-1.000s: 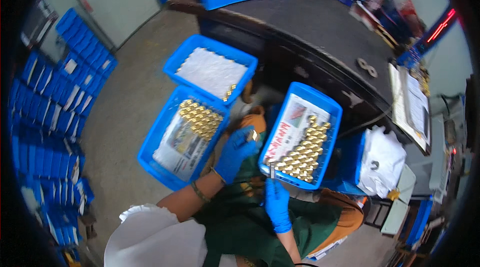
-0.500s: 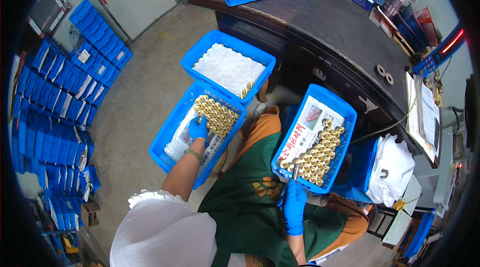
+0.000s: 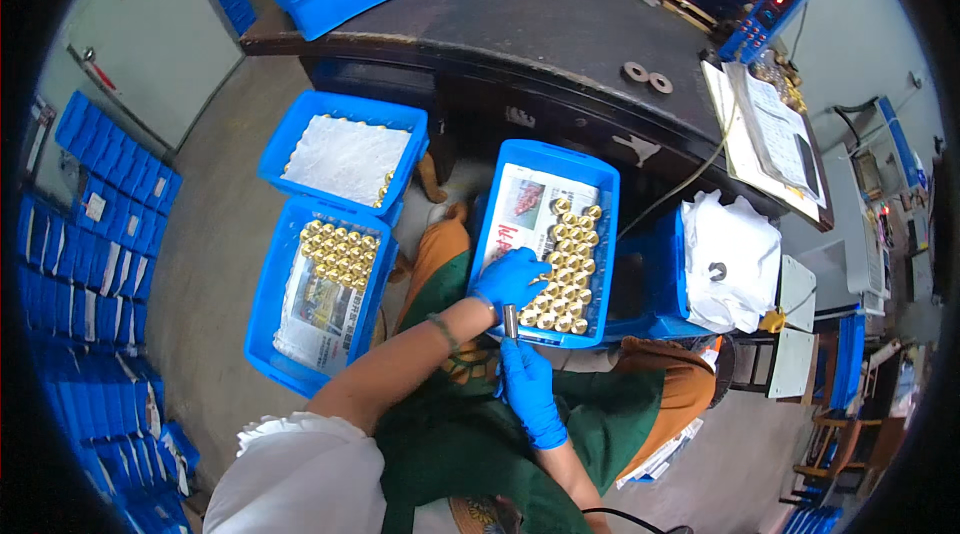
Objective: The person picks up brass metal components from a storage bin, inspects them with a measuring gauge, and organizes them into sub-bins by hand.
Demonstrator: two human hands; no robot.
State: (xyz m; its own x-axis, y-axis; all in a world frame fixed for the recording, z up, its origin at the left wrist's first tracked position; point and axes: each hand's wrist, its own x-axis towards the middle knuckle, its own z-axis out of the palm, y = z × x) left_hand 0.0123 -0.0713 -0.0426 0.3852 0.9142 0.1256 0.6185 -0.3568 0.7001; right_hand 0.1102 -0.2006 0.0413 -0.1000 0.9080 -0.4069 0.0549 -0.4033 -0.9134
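My left hand [image 3: 508, 279], in a blue glove, is over the right-hand blue bin [image 3: 612, 174]. Its fingers are curled at the left side of the brass fittings [image 3: 572, 279], closed around one of them, mostly hidden by the glove. My right hand [image 3: 528, 384], also gloved in blue, is just in front of that bin. It grips a short silver metal cylinder [image 3: 511, 321], whose upper end points up beside my left wrist. Rows of similar brass fittings [image 3: 338, 254] lie on printed paper in the left-hand blue bin [image 3: 262, 329].
Behind the left bin stands another blue bin [image 3: 285, 114] covered with white paper. A dark desk [image 3: 520, 19] runs across the back, bearing two grey rings [image 3: 647, 77] and a clipboard [image 3: 765, 134]. White wrapping [image 3: 735, 254] fills a bin at right. Blue bins [image 3: 75, 284] are stacked at left.
My left hand has moved from the left bin to the brass fittings in the right bin. My right hand still holds the metal cylinder. The whole view has swung to the right.
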